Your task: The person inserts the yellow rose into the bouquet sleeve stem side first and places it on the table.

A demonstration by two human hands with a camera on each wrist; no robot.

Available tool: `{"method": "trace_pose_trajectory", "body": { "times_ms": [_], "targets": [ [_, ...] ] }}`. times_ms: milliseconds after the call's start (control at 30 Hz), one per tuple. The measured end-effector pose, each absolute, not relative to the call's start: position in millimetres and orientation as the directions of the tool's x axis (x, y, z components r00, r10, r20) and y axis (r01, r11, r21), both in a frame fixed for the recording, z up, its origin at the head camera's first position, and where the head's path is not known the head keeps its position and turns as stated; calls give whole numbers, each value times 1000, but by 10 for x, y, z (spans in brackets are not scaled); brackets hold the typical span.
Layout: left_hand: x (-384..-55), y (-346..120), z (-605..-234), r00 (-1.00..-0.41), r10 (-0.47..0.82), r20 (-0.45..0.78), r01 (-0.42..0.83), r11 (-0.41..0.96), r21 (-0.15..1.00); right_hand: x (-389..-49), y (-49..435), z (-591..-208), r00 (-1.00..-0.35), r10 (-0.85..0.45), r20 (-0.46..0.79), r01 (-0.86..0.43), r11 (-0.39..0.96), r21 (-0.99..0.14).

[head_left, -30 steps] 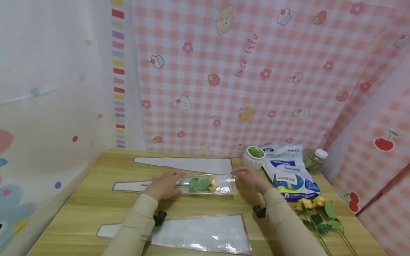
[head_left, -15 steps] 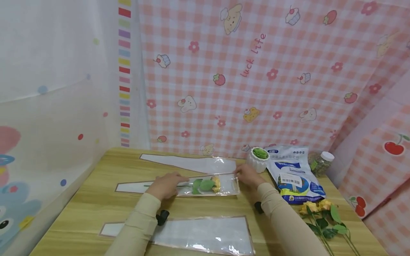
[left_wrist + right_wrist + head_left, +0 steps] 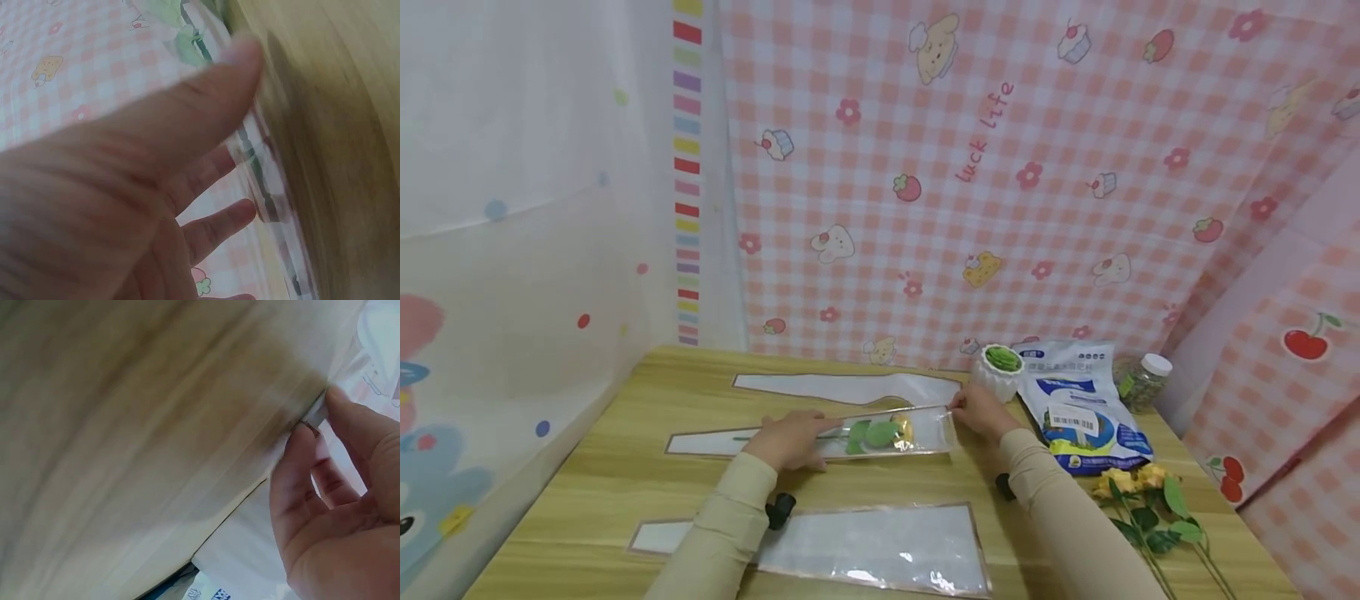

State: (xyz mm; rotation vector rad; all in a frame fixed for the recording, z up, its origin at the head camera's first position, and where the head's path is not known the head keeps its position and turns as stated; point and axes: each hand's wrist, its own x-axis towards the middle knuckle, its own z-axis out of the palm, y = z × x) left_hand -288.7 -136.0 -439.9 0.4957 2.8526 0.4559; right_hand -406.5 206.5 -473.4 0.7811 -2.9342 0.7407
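Observation:
A single yellow rose with green leaves lies inside a clear, tapered flower sleeve across the middle of the table. My left hand lies over the stem part of that sleeve. In the left wrist view its fingers are extended and spread beside the stem, the thumb apart from them. At the sleeve's far right corner, my right hand pinches the edge between thumb and fingertips. The right wrist view shows a thin bit of film between the fingertips.
Behind lies another flat sleeve; a wider one lies in front. At the right stand a white ribbed pot with green contents, a printed bag and a lidded jar. Loose yellow roses lie at the right edge.
My right hand has closed in on the sleeve's far right corner and now pinches it. The far sleeve has shifted slightly, its edge now wavy. My left hand stays over the stem part.

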Motion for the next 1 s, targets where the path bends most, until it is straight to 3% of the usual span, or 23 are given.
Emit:
{"method": "trace_pose_trajectory", "body": {
  "times_ms": [233,467,633,767,900,1000],
  "targets": [
    [-2891,-1376,-4512,-916,386,-108,339,889,308,-3993,1999,-4532,-949,-269,163,-314,834,-453],
    [-2926,-1416,-4510,-904,413,-106,348,859,375,-3626,1858,-4082,-923,-318,217,-383,813,-438],
    [-2944,-1420,-4415,-923,383,-28,335,838,430,-3312,1832,-4031,-845,-409,345,-525,757,-389],
    [-2935,-1380,-4253,-932,341,120,359,833,422,-3138,1805,-4000,-750,-452,482,-641,677,-362],
    [-2944,-1324,-4135,-892,358,277,450,763,464,-3005,1743,-3901,-646,-475,598,-739,584,-336],
    [-2964,-1297,-4107,-874,394,286,485,648,587,-2904,1702,-3823,-553,-498,668,-814,495,-305]
  ]
}}
